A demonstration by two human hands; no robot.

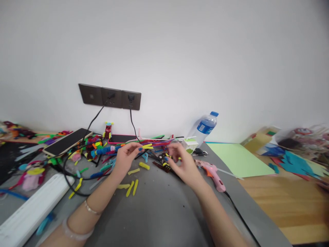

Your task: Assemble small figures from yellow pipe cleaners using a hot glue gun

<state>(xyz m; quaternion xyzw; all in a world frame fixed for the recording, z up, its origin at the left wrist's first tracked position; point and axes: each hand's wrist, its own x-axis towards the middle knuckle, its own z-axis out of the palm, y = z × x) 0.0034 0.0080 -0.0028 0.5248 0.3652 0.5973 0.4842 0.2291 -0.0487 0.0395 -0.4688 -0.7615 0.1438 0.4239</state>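
My left hand pinches a small yellow fuzzy piece between thumb and fingers. Across from it, my right hand is raised over black-and-yellow pliers, its thumb and fingers curved apart, with a bit of yellow near the fingertips; whether it holds this is unclear. Several short yellow pieces lie on the grey mat below my left hand. Colourful pipe cleaners are heaped behind both hands.
A pink glue gun lies right of my right hand, near a carton and a water bottle. Green paper is farther right. At left are a white power strip, a phone, black cables and fuzzy figures.
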